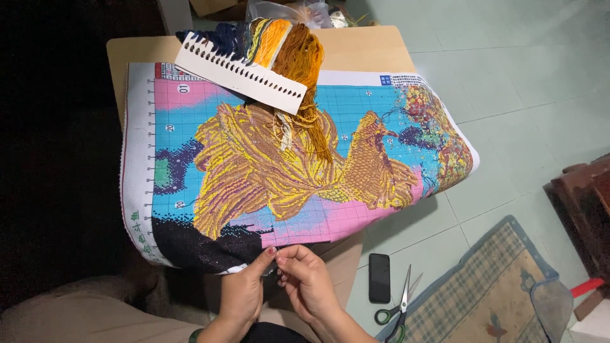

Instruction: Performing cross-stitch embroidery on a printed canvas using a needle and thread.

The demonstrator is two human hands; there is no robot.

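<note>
Head view: a cross-stitch canvas (pixel 286 171) showing a golden fish on blue and pink ground lies spread over a small wooden table (pixel 362 51), its near edge hanging toward the person. The left hand (pixel 244 289) pinches that near edge, thumb and forefinger closed on the cloth. The right hand (pixel 308 276) sits just beside it, fingertips drawn together at the same edge; whether its grip has hold of a needle or thread, I cannot tell. A white thread organiser card (pixel 238 73) with orange and yellow skeins rests on the canvas's far part. On the floor to the right lie a black phone (pixel 379 277), green-handled scissors (pixel 397 308) and a checked mat (pixel 483 286).
</note>
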